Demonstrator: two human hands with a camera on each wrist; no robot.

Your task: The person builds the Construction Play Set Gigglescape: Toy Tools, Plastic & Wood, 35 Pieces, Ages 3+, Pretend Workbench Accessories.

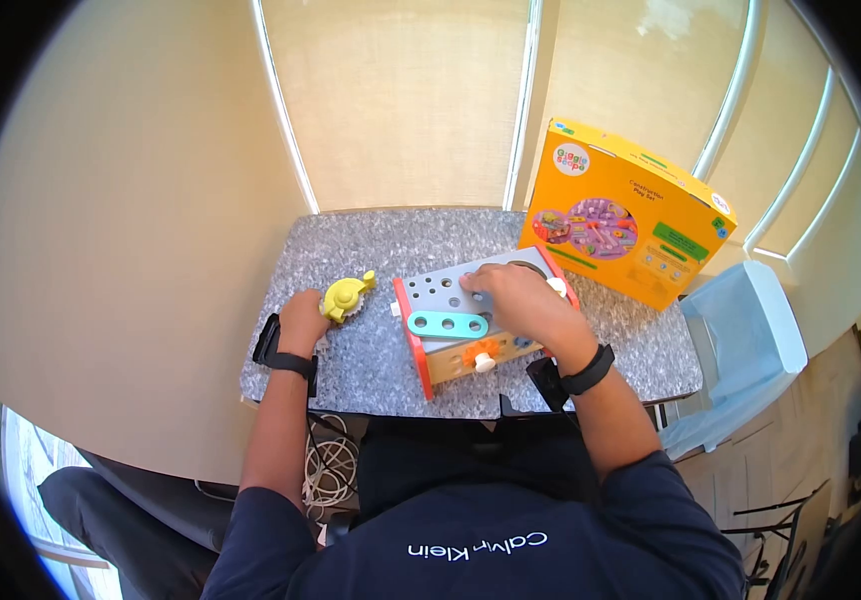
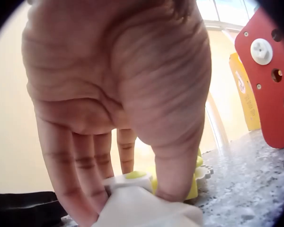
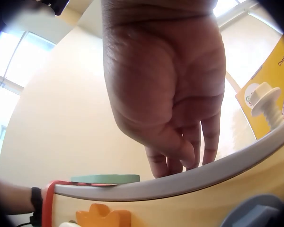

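Observation:
At the left of the table, my left hand (image 1: 301, 318) grips a yellow toy circular saw (image 1: 345, 298) with a toothed pale blade. In the left wrist view, thumb and fingers stand on either side of its white part (image 2: 137, 205). My right hand (image 1: 526, 300) rests its fingertips on the grey top of a toy workbench (image 1: 414, 289), fingers pointing down among the holes. A turquoise strip with three holes (image 1: 434, 324) lies on that top, left of the hand. An orange toothed piece (image 3: 104, 217) and a white bolt (image 1: 485, 363) sit on the bench's front.
Behind the bench to the right stands a yellow toy box (image 1: 611, 255). Another white bolt (image 3: 267, 105) rises from the bench's right end. A light blue covered chair (image 1: 751, 320) is beyond the table's right edge. Cables (image 1: 331, 472) hang below the front edge.

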